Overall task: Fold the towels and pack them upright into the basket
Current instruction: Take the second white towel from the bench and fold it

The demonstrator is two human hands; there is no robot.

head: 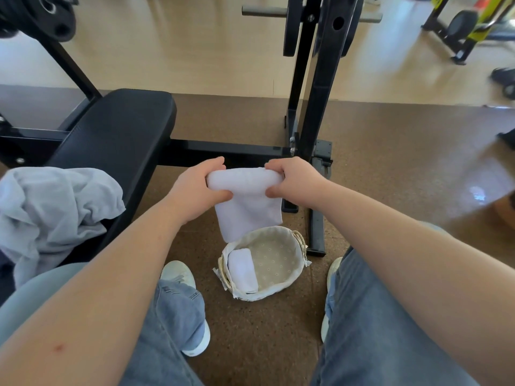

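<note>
Gripping a white towel (248, 203) by both ends of its rolled top, with left hand (195, 190) and right hand (296, 181) curled round it, loose half hanging just above the basket (300, 247) on the floor (390, 168). Probably soft, light, floppy; best pinched at the roll's ends to stop unrolling. Already inside: one folded towel (243, 270).
</note>
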